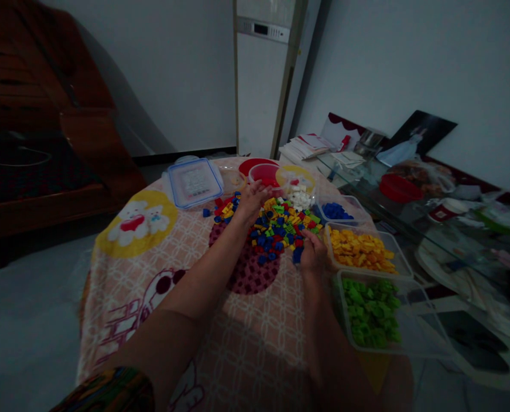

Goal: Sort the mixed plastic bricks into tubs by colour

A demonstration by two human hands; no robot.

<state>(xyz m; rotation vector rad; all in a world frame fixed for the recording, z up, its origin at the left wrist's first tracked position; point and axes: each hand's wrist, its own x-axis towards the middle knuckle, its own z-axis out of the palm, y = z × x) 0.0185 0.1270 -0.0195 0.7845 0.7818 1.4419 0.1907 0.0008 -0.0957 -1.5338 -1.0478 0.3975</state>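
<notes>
Loose building bricks (283,223) in blue, red, yellow and green lie in a mixed pile in the middle of the table. My left hand (252,201) is stretched over the far side of the pile, fingers apart, beside a round clear tub with red pieces (264,174). At the pile's right edge my right hand (313,252) has its fingers curled together; what they hold, if anything, is hard to make out. A blue brick (298,254) sits right beside its fingers. White bricks (300,198) are gathered just beyond the pile.
Along the right edge stand clear boxes of blue bricks (337,211), yellow bricks (360,249) and green bricks (370,313). A blue-rimmed lid (195,183) lies at the back left. A cluttered glass side table (366,186) stands to the right. Patterned cloth (255,343) covers the table.
</notes>
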